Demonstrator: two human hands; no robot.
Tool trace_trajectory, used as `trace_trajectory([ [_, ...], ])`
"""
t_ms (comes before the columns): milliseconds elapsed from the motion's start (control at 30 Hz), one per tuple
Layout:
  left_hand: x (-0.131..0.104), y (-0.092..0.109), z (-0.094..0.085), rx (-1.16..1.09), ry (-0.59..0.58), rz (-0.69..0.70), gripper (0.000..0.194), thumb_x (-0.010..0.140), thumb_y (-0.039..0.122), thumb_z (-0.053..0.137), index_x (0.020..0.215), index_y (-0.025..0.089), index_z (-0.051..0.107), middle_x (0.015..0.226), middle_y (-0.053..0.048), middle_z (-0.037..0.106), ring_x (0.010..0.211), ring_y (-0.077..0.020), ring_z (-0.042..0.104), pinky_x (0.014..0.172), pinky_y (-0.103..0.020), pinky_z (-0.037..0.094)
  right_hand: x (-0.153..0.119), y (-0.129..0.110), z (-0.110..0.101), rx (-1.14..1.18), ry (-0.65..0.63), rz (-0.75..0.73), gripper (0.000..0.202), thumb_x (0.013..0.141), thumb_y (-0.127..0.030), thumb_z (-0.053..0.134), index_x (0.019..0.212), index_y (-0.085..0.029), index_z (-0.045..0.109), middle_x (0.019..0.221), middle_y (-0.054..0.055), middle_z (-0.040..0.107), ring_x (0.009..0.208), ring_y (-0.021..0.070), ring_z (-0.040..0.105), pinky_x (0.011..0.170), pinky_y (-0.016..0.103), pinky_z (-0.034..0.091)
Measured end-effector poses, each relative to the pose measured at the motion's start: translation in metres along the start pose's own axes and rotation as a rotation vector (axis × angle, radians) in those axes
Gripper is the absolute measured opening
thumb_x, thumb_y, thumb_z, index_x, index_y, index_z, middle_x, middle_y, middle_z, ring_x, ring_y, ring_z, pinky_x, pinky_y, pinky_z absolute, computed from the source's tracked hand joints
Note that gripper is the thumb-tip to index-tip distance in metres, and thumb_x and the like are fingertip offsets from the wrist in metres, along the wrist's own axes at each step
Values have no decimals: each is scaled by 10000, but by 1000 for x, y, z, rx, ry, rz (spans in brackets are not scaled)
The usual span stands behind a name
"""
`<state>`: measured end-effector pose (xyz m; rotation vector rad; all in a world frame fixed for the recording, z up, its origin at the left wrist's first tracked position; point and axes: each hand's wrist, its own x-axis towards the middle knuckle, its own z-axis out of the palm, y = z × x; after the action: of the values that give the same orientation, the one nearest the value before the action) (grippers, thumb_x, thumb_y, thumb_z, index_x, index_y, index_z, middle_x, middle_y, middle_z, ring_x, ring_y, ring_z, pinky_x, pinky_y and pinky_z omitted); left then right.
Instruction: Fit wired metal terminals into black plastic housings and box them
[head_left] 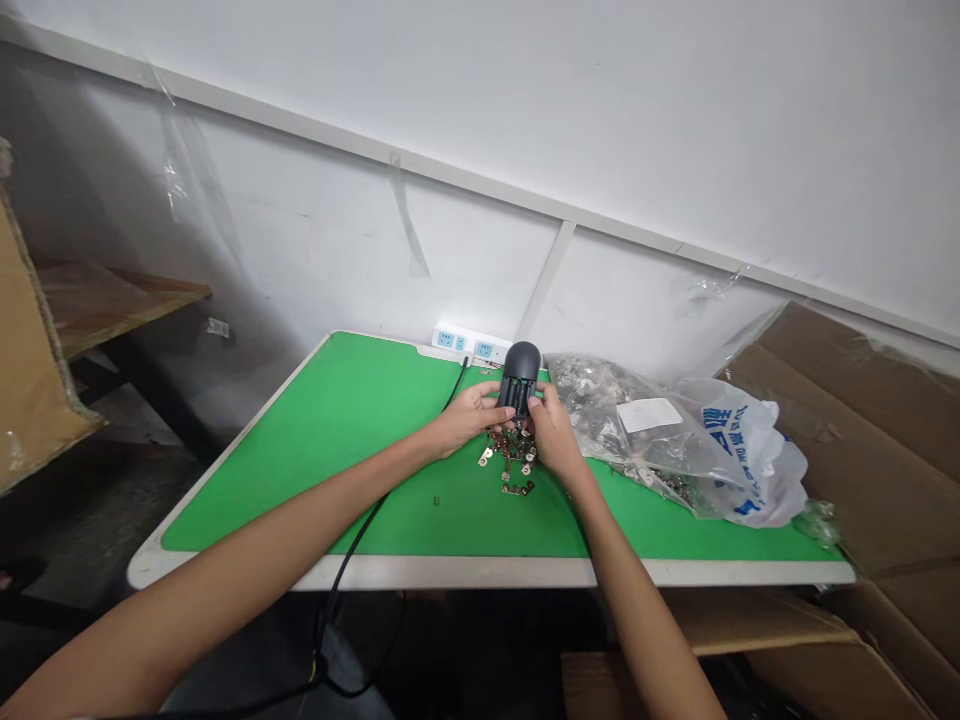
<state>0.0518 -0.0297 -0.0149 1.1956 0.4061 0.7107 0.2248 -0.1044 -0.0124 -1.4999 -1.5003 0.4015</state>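
A black rounded device (521, 367) with an open slotted compartment on its near side is held up over the green mat (285, 450). My left hand (469, 418) grips its left side, thumb on the lower edge. On the opposite side my right hand (551, 420) grips it, with the thumb by the lower right corner. Beneath and between the hands lies a loose pile of small metal pieces (507, 462), some with red parts. A few more metal pieces (517, 489) lie nearer me.
Behind stands a white power strip (465, 342) with a black cable (360, 535) running past my left forearm. Clear bags of metal parts (600, 400) and a white printed bag (757, 460) lie right. Cardboard (862, 430) stands far right; another piece (37, 380) is left.
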Motion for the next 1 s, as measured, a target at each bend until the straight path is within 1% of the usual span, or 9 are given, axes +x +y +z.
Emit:
trace_trajectory([
  [67,1,-1,0,16,35,44,708,676,331,984,1239,134,604,883,-59,783,716,-138,701,696,-258,519,-1,1,-4,-45,-62,-90,335,971,-364,426,1248,-201,519,868,38,662,766,269,625,703,387,482],
  [167,2,-3,-1,43,36,77,725,667,360,984,1238,138,597,922,-76,794,746,-165,723,771,-302,552,-4,0,-7,-123,-114,-171,327,917,-285,449,1231,-216,508,981,67,684,832,283,636,743,402,488],
  [267,3,-7,0,59,17,102,744,666,376,981,1249,136,588,962,-96,799,837,-213,753,837,-339,569,-6,-1,-6,-177,-116,-159,357,904,-274,443,1254,-215,488,867,41,654,732,281,609,667,384,446],
  [433,3,-11,3,43,0,113,832,646,391,993,1310,136,561,1155,-163,781,1055,-286,758,925,-378,579,-9,1,-6,-243,-124,-129,461,902,-296,493,1350,-192,456,730,-6,584,620,263,559,575,344,357],
  [667,2,-11,2,37,1,114,850,653,381,993,1343,143,559,1190,-178,770,1121,-316,746,967,-420,584,-8,3,-6,-232,-136,-196,537,924,-303,466,1446,-182,448,750,8,625,641,270,584,613,359,427],
  [767,3,-14,1,43,8,122,850,659,391,992,1347,143,559,1211,-180,761,1115,-300,745,959,-406,585,-8,3,-6,-229,-152,-224,572,930,-313,474,1489,-190,448,788,27,665,657,274,598,656,379,470],
  [833,4,-15,1,55,23,127,820,639,386,1003,1301,140,586,1195,-168,763,1090,-284,745,929,-380,590,-8,2,-7,-219,-169,-235,578,936,-319,469,1503,-204,457,803,34,680,669,279,606,673,385,483],
  [900,5,-16,1,60,40,117,775,604,377,1020,1220,138,615,1131,-142,771,1022,-258,747,860,-342,596,-8,1,-7,-194,-186,-242,578,941,-324,459,1508,-214,472,807,35,685,689,283,613,688,391,492],
  [1000,4,-11,1,51,33,60,721,576,368,1036,1119,133,624,967,-83,763,824,-189,727,703,-275,573,-8,1,-7,-113,-164,-222,544,950,-355,432,1463,-213,542,730,9,645,669,267,594,685,391,491],
])
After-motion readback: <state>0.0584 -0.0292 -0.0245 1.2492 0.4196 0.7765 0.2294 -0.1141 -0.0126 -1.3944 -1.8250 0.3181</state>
